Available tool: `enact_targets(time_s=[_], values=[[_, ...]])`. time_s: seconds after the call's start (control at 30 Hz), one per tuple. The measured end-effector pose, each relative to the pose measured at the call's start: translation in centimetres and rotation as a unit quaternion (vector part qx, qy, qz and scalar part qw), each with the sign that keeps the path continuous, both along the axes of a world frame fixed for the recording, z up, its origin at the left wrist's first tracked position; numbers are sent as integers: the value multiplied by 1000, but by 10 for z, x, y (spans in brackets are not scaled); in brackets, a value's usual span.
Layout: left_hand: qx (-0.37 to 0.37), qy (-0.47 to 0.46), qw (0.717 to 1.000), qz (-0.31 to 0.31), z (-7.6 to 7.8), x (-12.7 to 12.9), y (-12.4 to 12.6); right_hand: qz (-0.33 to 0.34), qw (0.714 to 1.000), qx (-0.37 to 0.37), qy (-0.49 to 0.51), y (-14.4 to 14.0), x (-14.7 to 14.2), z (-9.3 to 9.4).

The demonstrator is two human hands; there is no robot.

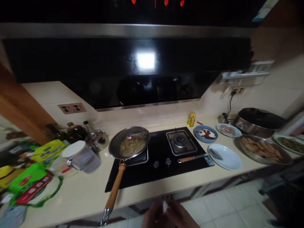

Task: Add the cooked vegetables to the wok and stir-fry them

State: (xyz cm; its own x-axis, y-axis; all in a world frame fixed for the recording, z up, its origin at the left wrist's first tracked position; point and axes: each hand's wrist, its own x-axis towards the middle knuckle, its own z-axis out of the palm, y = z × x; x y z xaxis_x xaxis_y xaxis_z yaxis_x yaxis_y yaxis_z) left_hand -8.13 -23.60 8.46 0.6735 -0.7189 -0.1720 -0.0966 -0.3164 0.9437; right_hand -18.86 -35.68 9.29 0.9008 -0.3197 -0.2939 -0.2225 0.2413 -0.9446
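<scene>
Low down, both hands (166,217) together, fingers (174,210) pinching small white bit (164,206), prob. blurred, near pan handle (115,188).

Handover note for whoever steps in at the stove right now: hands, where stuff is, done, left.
Hands: both hands are low at the bottom edge of the view, together around a small white thing; too blurred to tell which hand grips it or what it is.
Things: the pan sits on the left burner with food in it and a ladle resting inside, wooden handle toward the counter edge. The right burner is bare. A spatula lies with its blade on the white plate.
Done: food is in the pan.
Left: that plate holds no food yet.
</scene>
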Motion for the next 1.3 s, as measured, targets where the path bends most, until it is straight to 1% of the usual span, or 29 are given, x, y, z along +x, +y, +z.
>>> enact_targets(time_s=[0.07,0.2,0.33,0.43,0.53,0.6,0.63,0.7,0.73,0.77,0.87,0.9,0.97,1.03,1.1,1.17,1.23,1.3], values=[[12,-13,1000,-24,0,-3,-6,0,1000,-9,24,-5,-5,4],[53,-31,997,-50,7,-11,-16,-8,997,-25,69,-12,-14,8],[87,-7,996,-34,12,-18,-22,-8,997,-55,56,-18,-18,10],[70,22,996,-41,16,-22,-26,-25,997,-58,47,-24,-23,5],[41,71,994,-74,22,-29,-34,-51,996,-24,70,-34,-36,-11],[42,114,989,-84,24,-36,-42,-77,993,-4,88,-43,-51,-26],[51,127,987,-86,23,-40,-47,-102,990,-2,94,-48,-61,-34],[74,133,984,-96,16,-48,-57,-157,982,-3,103,-59,-82,-51],[87,131,982,-103,10,-52,-62,-174,979,0,107,-64,-94,-59],[100,131,980,-109,4,-56,-67,-178,978,8,111,-70,-106,-68],[140,119,975,-126,-13,-67,-79,-137,981,48,126,-80,-136,-94],[155,109,973,-133,-17,-71,-83,-139,981,53,127,-81,-144,-102],[177,95,968,-150,-21,-79,-90,-171,976,53,120,-78,-153,-115],[178,96,964,-172,-20,-87,-96,-207,970,49,114,-73,-155,-122],[165,101,963,-187,-18,-95,-102,-206,973,25,100,-70,-150,-119],[164,111,962,-188,-15,-102,-108,-177,981,-20,75,-72,-140,-108],[173,124,963,-162,-13,-105,-113,-133,989,-45,45,-78,-130,-91],[164,133,970,-120,-13,-104,-115,-79,996,-23,19,-87,-120,-74]])
